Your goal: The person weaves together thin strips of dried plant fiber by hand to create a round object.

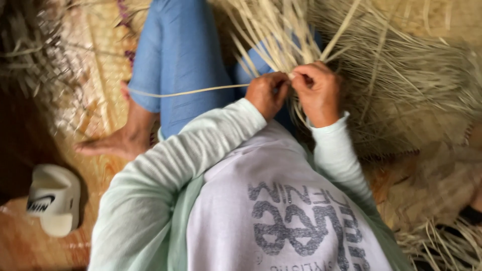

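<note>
Both hands sit close together over the lap, the left hand [267, 94] and right hand [316, 92] each pinching pale straw strips [281, 35] fanning upward; one strip [191, 92] trails left across the blue-trousered knee [175, 55].

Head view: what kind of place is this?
Probably a home weaving spot on the floor: pale straw strips in both hands, a woven mat underneath, and a white sandal beside a bare foot.

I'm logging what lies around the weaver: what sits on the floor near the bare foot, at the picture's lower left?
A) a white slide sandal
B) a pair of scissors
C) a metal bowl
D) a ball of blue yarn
A: a white slide sandal lies on the woven mat below the bare foot.
</note>
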